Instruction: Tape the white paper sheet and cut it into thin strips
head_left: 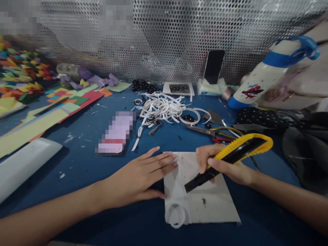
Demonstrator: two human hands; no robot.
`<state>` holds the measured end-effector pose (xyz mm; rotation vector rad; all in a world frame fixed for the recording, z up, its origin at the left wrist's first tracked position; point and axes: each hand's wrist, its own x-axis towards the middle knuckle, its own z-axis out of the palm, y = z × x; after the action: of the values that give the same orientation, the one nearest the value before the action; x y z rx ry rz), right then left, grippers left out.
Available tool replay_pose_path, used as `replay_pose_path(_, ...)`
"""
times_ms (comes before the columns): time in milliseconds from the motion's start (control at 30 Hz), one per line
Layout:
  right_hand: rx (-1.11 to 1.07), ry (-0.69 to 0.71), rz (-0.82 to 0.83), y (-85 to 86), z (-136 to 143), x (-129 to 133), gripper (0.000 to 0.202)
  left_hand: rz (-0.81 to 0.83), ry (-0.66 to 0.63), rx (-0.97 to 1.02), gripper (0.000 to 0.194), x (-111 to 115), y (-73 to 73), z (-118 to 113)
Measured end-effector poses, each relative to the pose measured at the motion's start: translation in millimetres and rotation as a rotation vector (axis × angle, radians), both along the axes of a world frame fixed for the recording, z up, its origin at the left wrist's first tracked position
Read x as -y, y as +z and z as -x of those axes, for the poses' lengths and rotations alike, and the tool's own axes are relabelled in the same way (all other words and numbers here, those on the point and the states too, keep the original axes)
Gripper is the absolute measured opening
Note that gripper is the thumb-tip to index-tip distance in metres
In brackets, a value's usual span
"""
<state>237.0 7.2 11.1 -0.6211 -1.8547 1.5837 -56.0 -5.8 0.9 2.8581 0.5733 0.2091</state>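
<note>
A whitish square board [215, 205] lies flat on the blue table. My left hand [146, 172] rests palm down with fingers spread, its fingertips on a pale strip [174, 184] along the board's left side. The strip's near end curls into a white roll [176, 216] at the board's front left corner. Over the board's right part, my right hand [217, 162] is closed round a yellow and black utility knife [241, 150]. The knife slants down to the left, its black tip above the board. Whether the tip touches the board is unclear.
Beyond the board lie a heap of white paper strips [164, 109], scissors [200, 130] and a phone [116, 133]. Coloured papers [64, 109] cover the left. A bottle [261, 78] and an upright phone [214, 66] stand at back right, before a perforated metal panel [166, 41].
</note>
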Motion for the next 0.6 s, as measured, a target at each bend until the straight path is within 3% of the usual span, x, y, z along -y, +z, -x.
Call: replay_pose_path(600,0.073,0.134,-0.034,4.7,3.8,5.4,0.037,-0.019,-0.006,-0.026,0.071,0.0,0.7,-0.5)
